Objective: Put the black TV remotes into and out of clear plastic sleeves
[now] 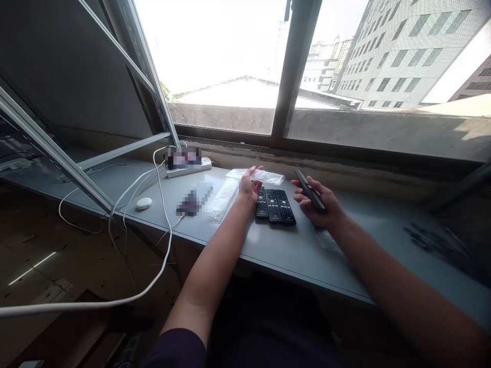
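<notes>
Three black remote controls lie side by side on the grey ledge below the window. My right hand is closed around a fourth black remote, held just right of that row. My left hand hovers at the row's left end, fingers pinched on the edge of a clear plastic bag that lies behind the remotes. Another clear bag lies to the left of my left wrist.
A white power strip with plugs and white cables sits at the back left, a small white round device beside the cables. Slanted metal frame bars cross the left. Dark items lie at the ledge's right end.
</notes>
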`<state>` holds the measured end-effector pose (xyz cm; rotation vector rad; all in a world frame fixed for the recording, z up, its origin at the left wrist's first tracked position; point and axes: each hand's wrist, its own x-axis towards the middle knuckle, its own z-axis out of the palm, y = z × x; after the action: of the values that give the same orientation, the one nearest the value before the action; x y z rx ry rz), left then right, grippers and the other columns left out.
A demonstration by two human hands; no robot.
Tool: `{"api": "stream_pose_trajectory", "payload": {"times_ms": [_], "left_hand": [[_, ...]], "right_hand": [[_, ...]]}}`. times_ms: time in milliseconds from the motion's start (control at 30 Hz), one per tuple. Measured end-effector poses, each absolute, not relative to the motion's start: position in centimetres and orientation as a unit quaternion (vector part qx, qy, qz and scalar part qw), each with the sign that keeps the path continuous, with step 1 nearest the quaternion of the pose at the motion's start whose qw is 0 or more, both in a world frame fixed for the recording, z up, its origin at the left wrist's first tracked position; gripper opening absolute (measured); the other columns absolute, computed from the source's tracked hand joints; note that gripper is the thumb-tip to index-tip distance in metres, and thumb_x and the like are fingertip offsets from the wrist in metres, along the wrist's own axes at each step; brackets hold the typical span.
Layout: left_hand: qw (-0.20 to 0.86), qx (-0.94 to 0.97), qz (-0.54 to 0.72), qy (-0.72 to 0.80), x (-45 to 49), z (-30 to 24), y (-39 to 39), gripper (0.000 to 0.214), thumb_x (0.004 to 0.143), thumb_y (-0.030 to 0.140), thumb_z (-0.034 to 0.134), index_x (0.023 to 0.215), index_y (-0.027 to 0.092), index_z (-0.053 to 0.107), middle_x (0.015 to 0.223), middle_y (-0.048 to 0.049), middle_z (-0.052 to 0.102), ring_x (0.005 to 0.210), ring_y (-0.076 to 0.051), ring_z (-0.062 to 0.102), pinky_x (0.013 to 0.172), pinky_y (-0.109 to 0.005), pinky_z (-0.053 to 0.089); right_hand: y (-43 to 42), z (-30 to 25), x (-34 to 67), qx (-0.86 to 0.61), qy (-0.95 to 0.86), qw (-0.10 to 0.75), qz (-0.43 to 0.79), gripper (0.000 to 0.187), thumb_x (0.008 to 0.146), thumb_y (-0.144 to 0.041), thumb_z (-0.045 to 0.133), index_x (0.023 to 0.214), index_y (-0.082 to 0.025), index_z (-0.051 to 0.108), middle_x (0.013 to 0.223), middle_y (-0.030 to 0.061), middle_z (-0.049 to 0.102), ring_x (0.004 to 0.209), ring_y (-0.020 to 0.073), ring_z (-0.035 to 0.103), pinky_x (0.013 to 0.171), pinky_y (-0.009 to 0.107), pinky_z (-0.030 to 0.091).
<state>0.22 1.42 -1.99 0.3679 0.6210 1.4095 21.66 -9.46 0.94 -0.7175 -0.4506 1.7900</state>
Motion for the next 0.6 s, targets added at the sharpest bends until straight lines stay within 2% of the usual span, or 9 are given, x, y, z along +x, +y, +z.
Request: {"api": "stream_pose_trajectory", "payload": {"times_ms": [100, 233, 333, 400, 500, 600], "left_hand": [[0.705, 0.165, 0.632, 0.276, 0.18, -2.0, 1.4, 0.013, 0.101, 0.02, 0.075, 0.114, 0.018, 0.074, 0.111, -0.0065, 0.087, 0.071, -0.01, 0.078, 0.056, -0.017, 0.056], [0.704, 0.167, 0.632, 0.276, 0.2, -2.01, 1.42, 0.013, 0.1, 0.02, 0.075, 0.113, 0.018, 0.074, 0.112, -0.0068, 0.086, 0.071, -0.011, 0.079, 0.057, -0.018, 0.058], [0.705, 0.165, 0.632, 0.276, 0.25, -2.01, 1.45, 0.013, 0.101, 0.02, 0.075, 0.114, 0.018, 0.074, 0.11, -0.0063, 0.087, 0.069, -0.01, 0.077, 0.056, -0.018, 0.058], [0.708, 0.158, 0.631, 0.274, 0.27, -1.94, 1.4, 0.019, 0.1, 0.02, 0.076, 0.119, 0.019, 0.075, 0.108, -0.0058, 0.087, 0.069, -0.01, 0.078, 0.056, -0.018, 0.058], [0.708, 0.151, 0.633, 0.274, 0.26, -1.77, 1.27, 0.024, 0.099, 0.019, 0.078, 0.123, 0.021, 0.075, 0.108, -0.0057, 0.087, 0.071, -0.011, 0.078, 0.057, -0.017, 0.058], [0.707, 0.155, 0.631, 0.279, 0.23, -1.67, 1.17, 0.018, 0.1, 0.019, 0.076, 0.118, 0.019, 0.076, 0.109, -0.0064, 0.087, 0.073, -0.012, 0.079, 0.057, -0.017, 0.058]], "right_hand": [[-9.31, 0.9, 21.86, -0.314, -0.175, 0.532, 0.767, 0.041, 0.119, -0.045, 0.045, 0.141, -0.018, 0.066, 0.098, 0.0089, 0.07, 0.068, 0.0157, 0.064, 0.048, 0.021, 0.064], [-9.28, 0.77, 21.54, -0.341, -0.201, 0.529, 0.751, 0.038, 0.118, -0.039, 0.044, 0.141, -0.019, 0.067, 0.105, 0.0113, 0.074, 0.077, 0.0185, 0.071, 0.042, 0.018, 0.056], [-9.43, 0.65, 21.13, -0.345, -0.231, 0.543, 0.73, 0.049, 0.121, -0.045, 0.032, 0.137, -0.018, 0.069, 0.107, 0.0121, 0.074, 0.073, 0.0178, 0.067, 0.042, 0.02, 0.054], [-9.54, 0.58, 20.98, -0.341, -0.266, 0.545, 0.718, 0.052, 0.121, -0.046, 0.028, 0.135, -0.018, 0.07, 0.1, 0.0101, 0.071, 0.066, 0.0175, 0.06, 0.04, 0.021, 0.05], [-9.61, 0.48, 20.98, -0.329, -0.298, 0.532, 0.721, 0.043, 0.119, -0.042, 0.035, 0.132, -0.019, 0.07, 0.087, 0.0046, 0.061, 0.059, 0.0171, 0.05, 0.038, 0.022, 0.048], [-9.55, 0.43, 21.04, -0.317, -0.273, 0.533, 0.736, 0.035, 0.117, -0.044, 0.045, 0.13, -0.02, 0.068, 0.082, 0.0014, 0.056, 0.056, 0.0159, 0.048, 0.038, 0.022, 0.048]]}}
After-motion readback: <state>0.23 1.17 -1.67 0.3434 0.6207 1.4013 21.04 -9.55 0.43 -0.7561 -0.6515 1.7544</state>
